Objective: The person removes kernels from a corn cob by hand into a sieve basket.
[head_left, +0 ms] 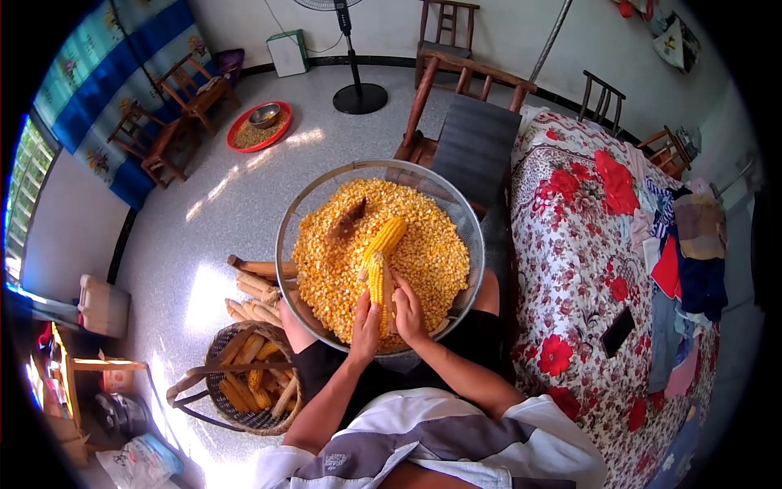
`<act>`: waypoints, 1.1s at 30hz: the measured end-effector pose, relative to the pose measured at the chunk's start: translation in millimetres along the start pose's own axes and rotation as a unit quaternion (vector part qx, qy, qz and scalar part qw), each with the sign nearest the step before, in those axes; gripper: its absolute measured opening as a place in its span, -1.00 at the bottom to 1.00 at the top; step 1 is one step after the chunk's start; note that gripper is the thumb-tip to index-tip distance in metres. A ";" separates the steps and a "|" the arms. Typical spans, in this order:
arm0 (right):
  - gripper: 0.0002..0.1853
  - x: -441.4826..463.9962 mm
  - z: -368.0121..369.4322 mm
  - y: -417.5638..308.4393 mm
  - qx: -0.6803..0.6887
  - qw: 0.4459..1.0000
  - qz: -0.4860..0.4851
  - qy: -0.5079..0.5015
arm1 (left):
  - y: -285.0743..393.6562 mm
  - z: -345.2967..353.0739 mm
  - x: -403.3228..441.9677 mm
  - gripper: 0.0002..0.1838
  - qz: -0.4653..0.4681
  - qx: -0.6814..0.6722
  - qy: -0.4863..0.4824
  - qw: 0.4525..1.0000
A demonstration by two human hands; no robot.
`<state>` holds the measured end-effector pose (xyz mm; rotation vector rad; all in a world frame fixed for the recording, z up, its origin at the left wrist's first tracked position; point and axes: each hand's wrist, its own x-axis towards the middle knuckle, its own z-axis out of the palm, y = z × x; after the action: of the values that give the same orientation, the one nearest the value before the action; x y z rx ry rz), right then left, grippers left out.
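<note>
A wide mesh basin [291,200] full of loose yellow corn kernels [436,248] rests on my lap. Over the near part of the kernels I hold an ear of corn [376,285], its tip pointing away from me; a pale strip runs along its right side. My left hand [366,326] is closed around its left side, and my right hand [410,311] grips it from the right. Another ear of corn [388,235] lies just beyond it on the kernels. A dark brown tuft [349,220], perhaps corn silk, sits farther back.
A woven basket [216,387] with ears and cobs stands at my left, beside bare cobs [257,285] on the floor. A bed with a floral cover [554,318] is close on my right. Ahead are a wooden chair [419,106], a fan [359,98] and a red tray [244,143].
</note>
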<state>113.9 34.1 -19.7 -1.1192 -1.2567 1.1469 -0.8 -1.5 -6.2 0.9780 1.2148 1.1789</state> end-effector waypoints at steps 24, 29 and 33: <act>-0.64 0.1 -5.8 -24.7 -0.081 0.993 -0.047 -0.072 | 8.7 -3.2 8.2 -0.72 -0.083 -0.196 0.079 0.974; -0.61 6.0 -11.1 -32.8 -0.032 0.991 0.099 -0.089 | 18.2 1.2 4.8 -0.72 -0.075 -0.174 0.096 0.977; -0.57 10.7 -12.3 -16.2 0.020 0.992 0.092 -0.079 | 18.8 2.5 6.0 -0.70 -0.089 -0.150 0.123 0.977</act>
<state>126.3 43.2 -2.6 -1.1500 -1.2637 1.4153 -0.9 7.5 11.6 0.4987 1.2422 1.3209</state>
